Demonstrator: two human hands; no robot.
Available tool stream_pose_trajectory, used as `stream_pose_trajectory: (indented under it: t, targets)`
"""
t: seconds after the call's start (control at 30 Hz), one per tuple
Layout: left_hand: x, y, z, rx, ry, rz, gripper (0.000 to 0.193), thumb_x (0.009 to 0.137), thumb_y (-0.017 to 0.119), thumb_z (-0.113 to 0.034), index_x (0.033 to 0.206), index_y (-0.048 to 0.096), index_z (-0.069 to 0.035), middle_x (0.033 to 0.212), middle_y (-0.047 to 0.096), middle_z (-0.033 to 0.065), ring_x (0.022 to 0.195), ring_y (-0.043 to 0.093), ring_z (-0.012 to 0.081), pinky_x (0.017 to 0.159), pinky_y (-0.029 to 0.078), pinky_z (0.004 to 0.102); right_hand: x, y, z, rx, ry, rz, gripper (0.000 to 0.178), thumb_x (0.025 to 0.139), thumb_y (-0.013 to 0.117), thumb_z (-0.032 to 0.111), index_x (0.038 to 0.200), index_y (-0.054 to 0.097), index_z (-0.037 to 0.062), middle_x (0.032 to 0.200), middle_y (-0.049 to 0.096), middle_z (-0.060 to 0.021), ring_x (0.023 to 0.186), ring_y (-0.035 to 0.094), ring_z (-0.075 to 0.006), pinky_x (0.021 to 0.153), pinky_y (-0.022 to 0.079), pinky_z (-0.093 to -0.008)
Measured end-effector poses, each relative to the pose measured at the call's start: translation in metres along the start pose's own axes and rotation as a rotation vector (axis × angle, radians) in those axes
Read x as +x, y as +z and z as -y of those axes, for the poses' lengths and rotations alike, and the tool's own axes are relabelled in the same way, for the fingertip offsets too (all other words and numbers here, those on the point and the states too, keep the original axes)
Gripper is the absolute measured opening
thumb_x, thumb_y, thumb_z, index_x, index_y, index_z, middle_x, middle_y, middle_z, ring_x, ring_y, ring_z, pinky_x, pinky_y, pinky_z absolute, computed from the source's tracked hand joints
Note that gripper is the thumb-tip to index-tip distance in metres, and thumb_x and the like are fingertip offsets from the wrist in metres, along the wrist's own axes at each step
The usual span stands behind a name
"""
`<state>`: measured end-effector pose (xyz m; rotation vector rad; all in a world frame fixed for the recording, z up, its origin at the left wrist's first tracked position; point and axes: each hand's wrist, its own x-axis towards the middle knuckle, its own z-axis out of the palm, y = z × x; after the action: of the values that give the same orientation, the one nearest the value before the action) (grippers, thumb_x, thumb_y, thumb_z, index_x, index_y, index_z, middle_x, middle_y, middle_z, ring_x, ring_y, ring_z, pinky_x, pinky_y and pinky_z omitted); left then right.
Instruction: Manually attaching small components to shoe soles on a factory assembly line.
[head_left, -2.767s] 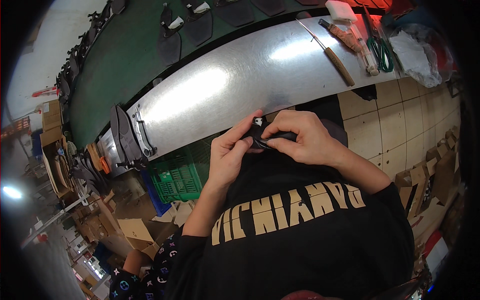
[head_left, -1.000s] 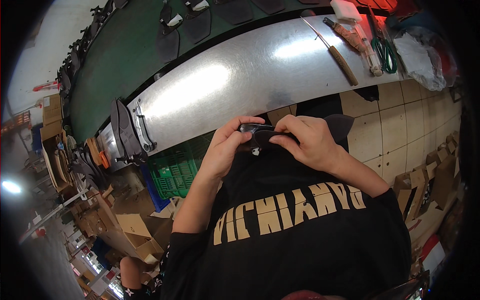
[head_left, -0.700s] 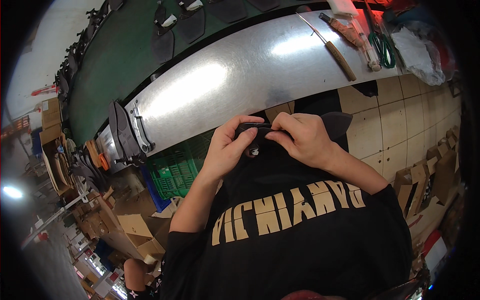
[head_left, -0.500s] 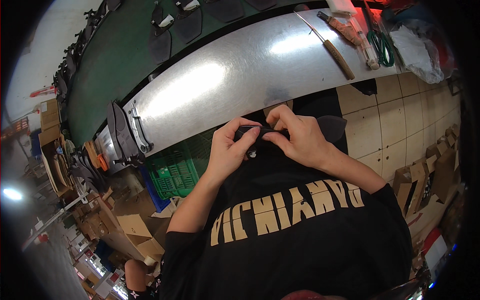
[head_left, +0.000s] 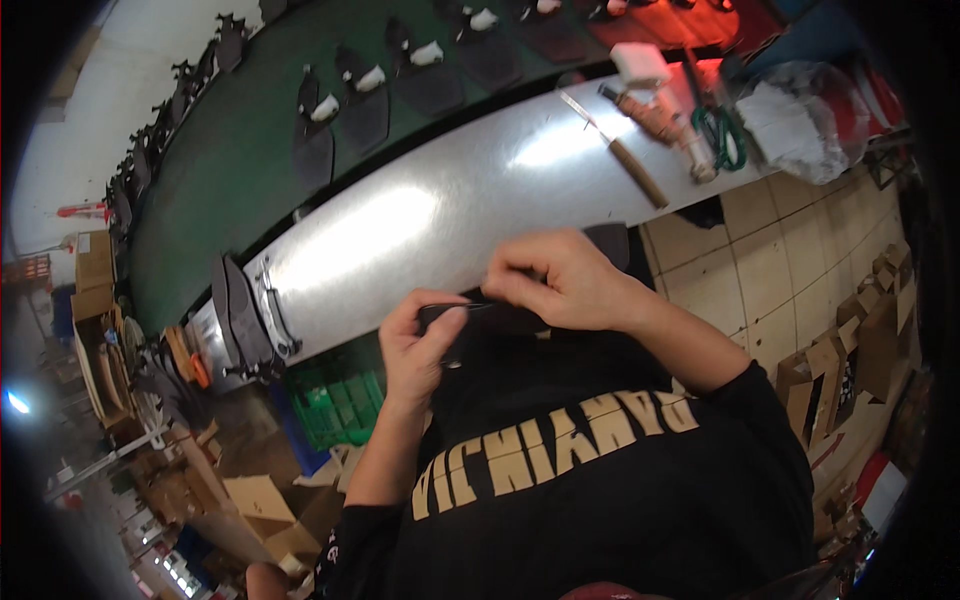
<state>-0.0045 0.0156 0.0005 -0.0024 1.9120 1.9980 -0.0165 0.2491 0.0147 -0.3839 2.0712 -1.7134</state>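
The dark sole piece (head_left: 485, 316) is in front of the person's chest, near the close edge of the metal worktop (head_left: 440, 220). The left hand (head_left: 412, 345) has it pinched firmly between thumb and fingers at one end. The right hand (head_left: 570, 280) is at its other side, fingers curled and thumb drawn in near the fingertips; whether these grip the piece cannot be told. A flat dark end shows just past the back of the right hand.

Below the worktop, left of the left forearm, sits a green plastic crate (head_left: 335, 405) with slotted walls; its contents are too dim to make out. Farther down on the left is an open cardboard box (head_left: 262, 497), one pale flap raised, its inside in shadow. On the right, over the tiled floor, a row of open cardboard cartons (head_left: 820, 385) runs along; what they hold is unclear.

At the worktop's right end lies a clear plastic bag (head_left: 805, 125), crumpled white material showing in or under it. Near it are green-handled scissors (head_left: 740, 150) and a wooden-handled tool (head_left: 638, 172).
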Motion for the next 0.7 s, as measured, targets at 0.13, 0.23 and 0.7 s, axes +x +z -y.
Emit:
stream_pose_trajectory:
  t: [0.13, 0.23, 0.7]
  targets:
    - [0.011, -0.028, 0.012, -0.348, -0.016, -0.330, 0.020, 0.093, 0.060, -0.012, 0.110, 0.064, -0.003, 0.095, 0.064, 0.0066, 0.069, 0.060, 0.0101, 0.049, 0.048, 0.0209, 0.025, -0.058, -0.019, -0.655, -0.521, -1.036, 0.027, 0.084, 0.066, 0.014, 0.110, 0.063, 0.0054, 0.117, 0.059, -0.0176, 0.104, 0.057, -0.0366, 0.084, 0.048, -0.0421]
    - [0.018, -0.037, 0.028, -0.611, -0.287, -0.345, 0.031, 0.093, 0.060, -0.019, 0.121, 0.058, -0.006, 0.111, 0.063, 0.0067, 0.093, 0.064, 0.0174, 0.061, 0.054, 0.0245, 0.015, -0.083, -0.078, -1.114, -0.113, -1.107, 0.027, 0.084, 0.065, 0.010, 0.110, 0.064, 0.0054, 0.106, 0.058, -0.0144, 0.102, 0.054, -0.0332, 0.085, 0.046, -0.0408]
    - [0.022, 0.013, 0.031, -1.254, -0.647, -0.145, 0.026, 0.093, 0.063, -0.035, 0.104, 0.065, -0.012, 0.098, 0.070, 0.0032, 0.083, 0.066, 0.0126, 0.047, 0.044, 0.0209, -0.023, 0.066, -0.038, 0.538, 0.175, -0.109, 0.059, 0.092, 0.055, 0.002, 0.148, 0.037, 0.0090, 0.076, 0.062, -0.0031, 0.066, 0.054, -0.0070, 0.062, 0.045, -0.0229]
